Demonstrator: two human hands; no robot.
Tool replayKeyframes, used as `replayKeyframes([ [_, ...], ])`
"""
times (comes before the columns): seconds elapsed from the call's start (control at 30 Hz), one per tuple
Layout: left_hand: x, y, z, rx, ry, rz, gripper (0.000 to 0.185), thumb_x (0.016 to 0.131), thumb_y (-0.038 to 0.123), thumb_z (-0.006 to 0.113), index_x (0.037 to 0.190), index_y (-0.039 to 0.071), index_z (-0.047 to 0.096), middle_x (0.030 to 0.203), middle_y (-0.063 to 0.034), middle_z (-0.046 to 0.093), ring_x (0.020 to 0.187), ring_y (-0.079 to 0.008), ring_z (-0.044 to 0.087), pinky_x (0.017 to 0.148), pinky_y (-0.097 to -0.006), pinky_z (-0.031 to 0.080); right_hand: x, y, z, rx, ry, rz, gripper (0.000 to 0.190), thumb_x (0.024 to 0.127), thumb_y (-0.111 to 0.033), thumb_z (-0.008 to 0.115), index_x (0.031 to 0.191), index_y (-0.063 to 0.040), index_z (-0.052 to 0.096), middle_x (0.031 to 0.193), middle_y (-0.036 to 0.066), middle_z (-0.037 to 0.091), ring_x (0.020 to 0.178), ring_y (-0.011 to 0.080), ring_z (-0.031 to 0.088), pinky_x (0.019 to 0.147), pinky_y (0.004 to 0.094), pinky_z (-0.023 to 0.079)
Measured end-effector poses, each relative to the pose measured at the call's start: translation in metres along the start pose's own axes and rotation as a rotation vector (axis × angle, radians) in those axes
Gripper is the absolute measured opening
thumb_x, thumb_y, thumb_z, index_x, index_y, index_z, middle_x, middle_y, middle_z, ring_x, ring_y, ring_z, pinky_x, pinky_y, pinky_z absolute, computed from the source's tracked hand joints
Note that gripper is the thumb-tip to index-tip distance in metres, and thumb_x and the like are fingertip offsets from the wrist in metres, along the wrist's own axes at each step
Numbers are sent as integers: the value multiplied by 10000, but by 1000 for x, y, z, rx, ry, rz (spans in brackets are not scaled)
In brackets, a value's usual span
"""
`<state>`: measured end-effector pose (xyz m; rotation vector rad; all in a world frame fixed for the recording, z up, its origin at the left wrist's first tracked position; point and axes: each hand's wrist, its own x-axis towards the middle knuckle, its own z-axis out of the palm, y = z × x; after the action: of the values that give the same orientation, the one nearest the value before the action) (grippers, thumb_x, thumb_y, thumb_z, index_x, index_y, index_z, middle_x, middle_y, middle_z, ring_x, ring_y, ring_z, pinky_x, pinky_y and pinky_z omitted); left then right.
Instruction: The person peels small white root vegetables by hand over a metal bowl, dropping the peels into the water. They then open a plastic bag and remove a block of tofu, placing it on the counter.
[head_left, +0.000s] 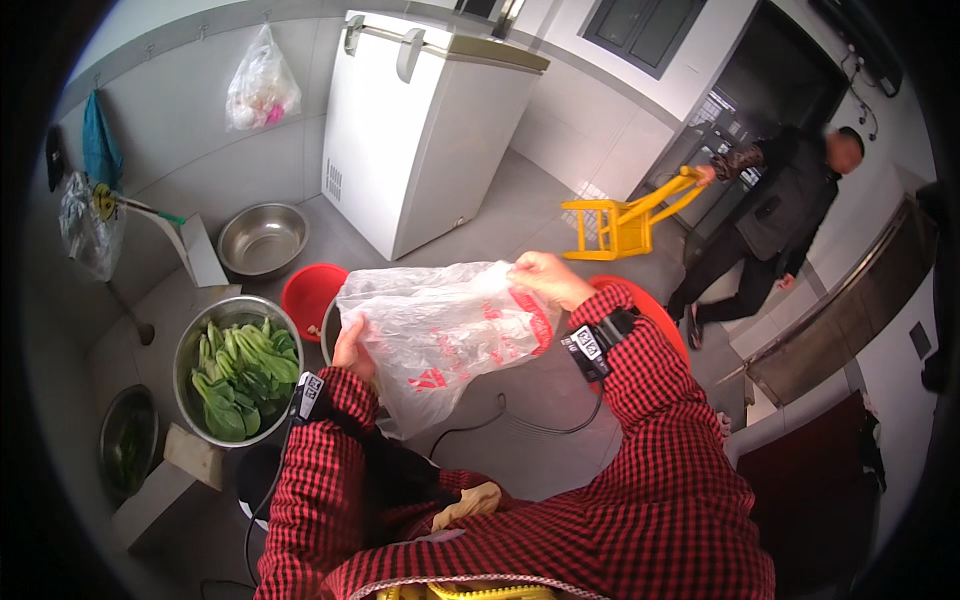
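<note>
Stretched out in front of me is a translucent white plastic bag (442, 322) with red printing. My left hand (354, 351) grips its left edge. At the upper right corner, by the red-printed band, my right hand (551, 279) pinches the plastic. The bag looks flat, with nothing visible inside. It hides most of a metal basin behind my left hand. A steel basin (180, 375) of leafy greens (244, 375) stands to the left. Just beyond the bag sits a red plastic basin (307, 289). Another red tub (656, 311) is partly covered by my right sleeve.
A white chest freezer (397, 135) stands by the wall, near a steel basin (264, 240). At right, a person (780, 202) carries a yellow chair (622, 221). Cables (517, 424) trail below my right arm. A basin with greens (129, 442) lies at far left, beside a low block (161, 495).
</note>
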<state>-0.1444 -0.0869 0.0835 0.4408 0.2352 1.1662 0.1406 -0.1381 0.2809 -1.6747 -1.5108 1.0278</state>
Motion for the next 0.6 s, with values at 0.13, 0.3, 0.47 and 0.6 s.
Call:
replayKeyframes([
  [0.13,-9,12,2,-194,1,-69,476,856,354,431,1235,71,374,1217,-105,444,1103,-274,422,941,-420,316,-5,1,-1,200,107,-66,158,794,-159,593,840,-17,540,762,33,551,669,84,509,588,219,425],
  [0.3,-10,16,3,-150,66,-20,457,865,320,420,1221,37,380,1206,-121,448,1087,-271,439,926,-404,339,-4,-1,-5,319,269,-148,107,825,-144,556,805,-40,539,721,-12,531,660,55,483,579,196,403],
  [0.47,-13,18,-7,-91,203,-45,439,860,283,451,1182,-11,404,1180,-138,469,1071,-270,458,922,-392,348,2,-2,-3,415,427,-282,97,810,-125,576,767,-45,541,707,-20,532,630,44,467,560,188,391],
  [0.6,-14,22,-6,-50,270,-50,428,849,265,486,1148,-35,426,1151,-142,493,1048,-269,477,914,-384,358,7,-12,-2,445,491,-386,83,787,-80,595,733,-44,542,687,-23,532,615,43,466,556,181,389],
])
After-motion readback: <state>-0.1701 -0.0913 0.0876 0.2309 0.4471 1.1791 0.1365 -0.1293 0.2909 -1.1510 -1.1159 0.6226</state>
